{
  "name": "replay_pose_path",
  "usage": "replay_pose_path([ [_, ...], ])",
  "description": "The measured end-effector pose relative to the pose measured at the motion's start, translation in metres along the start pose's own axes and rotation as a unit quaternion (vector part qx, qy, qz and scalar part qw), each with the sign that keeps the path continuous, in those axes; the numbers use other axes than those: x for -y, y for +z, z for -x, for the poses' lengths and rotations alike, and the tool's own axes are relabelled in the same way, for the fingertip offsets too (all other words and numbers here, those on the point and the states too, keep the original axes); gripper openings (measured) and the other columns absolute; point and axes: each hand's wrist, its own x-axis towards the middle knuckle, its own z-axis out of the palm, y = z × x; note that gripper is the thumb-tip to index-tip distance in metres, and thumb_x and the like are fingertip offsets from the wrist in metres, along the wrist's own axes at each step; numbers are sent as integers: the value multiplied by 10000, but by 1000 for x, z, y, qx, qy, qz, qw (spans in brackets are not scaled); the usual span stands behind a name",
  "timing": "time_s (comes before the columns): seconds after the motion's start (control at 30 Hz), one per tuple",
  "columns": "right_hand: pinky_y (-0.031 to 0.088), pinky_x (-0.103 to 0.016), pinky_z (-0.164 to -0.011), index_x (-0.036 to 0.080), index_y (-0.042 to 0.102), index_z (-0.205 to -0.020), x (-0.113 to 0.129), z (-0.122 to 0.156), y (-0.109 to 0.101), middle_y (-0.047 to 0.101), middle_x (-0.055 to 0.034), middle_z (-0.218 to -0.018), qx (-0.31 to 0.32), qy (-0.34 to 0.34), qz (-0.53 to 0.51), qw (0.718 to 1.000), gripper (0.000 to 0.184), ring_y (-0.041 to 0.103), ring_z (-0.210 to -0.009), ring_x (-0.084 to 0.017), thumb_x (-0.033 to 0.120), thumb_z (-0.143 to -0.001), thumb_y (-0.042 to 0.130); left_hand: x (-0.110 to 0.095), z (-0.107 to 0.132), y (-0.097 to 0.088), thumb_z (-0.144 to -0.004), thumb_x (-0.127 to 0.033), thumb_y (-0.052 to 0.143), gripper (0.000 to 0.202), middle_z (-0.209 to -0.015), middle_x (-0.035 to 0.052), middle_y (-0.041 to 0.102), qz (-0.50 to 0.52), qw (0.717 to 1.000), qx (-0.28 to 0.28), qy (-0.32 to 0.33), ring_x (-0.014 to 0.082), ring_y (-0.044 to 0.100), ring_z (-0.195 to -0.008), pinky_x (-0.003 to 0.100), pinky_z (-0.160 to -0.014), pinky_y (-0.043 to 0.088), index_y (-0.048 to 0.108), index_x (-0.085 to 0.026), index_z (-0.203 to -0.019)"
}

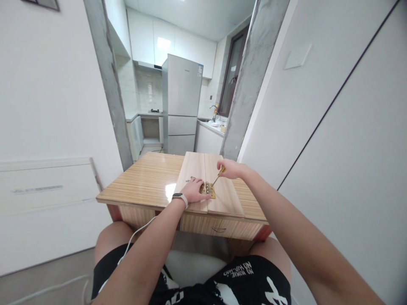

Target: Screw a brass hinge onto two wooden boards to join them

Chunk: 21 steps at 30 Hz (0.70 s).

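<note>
A brass-coloured hinge (213, 195) lies across the seam between two pale wooden boards, the left board (194, 163) and the right board (227, 205). My left hand (191, 190) rests flat over the hinge's left side, thumb and fingers spread, covering part of it. In my right hand (232, 168) is a screwdriver (221, 170) with a yellow handle, held tilted. Its thin shaft slants down to the hinge's right leaf; whether a screw sits under the tip is too small to tell. Several small dark pieces (190, 179) lie on the left board, just beyond my left hand.
The boards lie on a glossy wood-grain table (146, 178) with a drawer handle (218, 230) at its front. A white cable (140, 229) hangs by my left leg. White walls flank the table, and a fridge (182, 89) stands in the kitchen beyond.
</note>
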Motion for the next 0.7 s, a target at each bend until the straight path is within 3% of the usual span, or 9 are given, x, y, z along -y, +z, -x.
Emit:
replay_pose_path([
  [0.07, 457, -230, -702, 213, 712, -1044, 0, 2, -2, 761, -43, -1040, 17, -26, -31, 999, 265, 686, -875, -171, 150, -795, 776, 0, 0, 0, -742, -888, 569, 905, -1416, 157, 591, 1, 1000, -1, 0, 378, 499, -1317, 512, -1131, 390, 626, -194, -1320],
  [0.13, 455, -225, -699, 210, 713, -1000, 0, 2, -3, 763, -31, -1028, 26, -26, -44, 998, 211, 684, -885, -163, 113, -814, 737, -1, 0, 0, -741, -882, 577, 893, -1411, 158, 594, 1, 1000, 0, 0, 381, 500, -1315, 519, -1127, 391, 631, -198, -1313],
  [0.3, 444, -255, -706, 217, 718, -943, 3, -1, 3, 765, -62, -1018, -17, 8, 17, 1000, 67, 690, -917, -201, 264, -896, 708, -2, 0, -2, -746, -872, 582, 869, -1403, 150, 598, 0, 1000, 0, -1, 380, 502, -1313, 518, -1118, 397, 633, -209, -1305],
  [0.5, 443, -280, -689, 203, 702, -885, 1, -3, 9, 760, -98, -948, -39, 14, 33, 999, 240, 692, -861, -227, 434, -940, 666, -2, 0, -2, -742, -882, 575, 881, -1409, 146, 594, -3, 1000, -2, 0, 376, 506, -1305, 507, -1121, 398, 623, -212, -1314],
  [0.57, 451, -262, -700, 204, 695, -952, -1, -3, 8, 757, -83, -1012, -23, -9, 3, 1000, 161, 689, -893, -214, 342, -882, 740, -2, 0, -2, -744, -882, 573, 885, -1404, 146, 596, -2, 1000, -3, 1, 374, 508, -1302, 502, -1120, 400, 623, -207, -1314],
  [0.7, 456, -219, -707, 209, 678, -1022, -2, 0, 3, 752, -38, -1041, 26, -60, -68, 996, 250, 684, -901, -166, 84, -809, 720, -1, 0, -1, -746, -879, 576, 886, -1394, 150, 601, -1, 1000, -2, 4, 372, 509, -1300, 499, -1121, 397, 623, -201, -1315],
])
